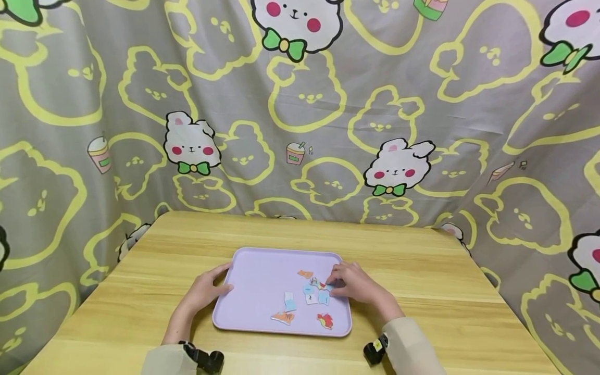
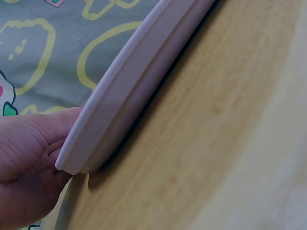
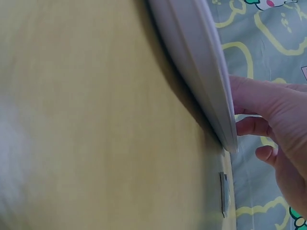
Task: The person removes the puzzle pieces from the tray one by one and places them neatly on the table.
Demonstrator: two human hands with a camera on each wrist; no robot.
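Note:
My left hand (image 1: 204, 289) grips the left side of a lilac tray (image 1: 255, 291), thumb over the rim. In the left wrist view the fingers of the left hand (image 2: 29, 153) go behind the tray's wall (image 2: 120, 91). Over the tray's right part, my right hand (image 1: 355, 283) has bent fingers and pinches the right end of a colourful puzzle piece (image 1: 321, 284) with red, yellow and blue on it. In the right wrist view the rim hides the fingertips of the right hand (image 3: 283, 115). Light blue and white pieces (image 1: 311, 299) lie just below the pinched one.
Also on the tray are a small orange piece (image 1: 305, 274), a larger orange piece (image 1: 283, 317), a red and green piece (image 1: 325, 321) and a blue-white piece (image 1: 290, 301). The wooden table (image 1: 412, 271) meets a grey cartoon-print curtain (image 1: 323, 114) behind and at both sides.

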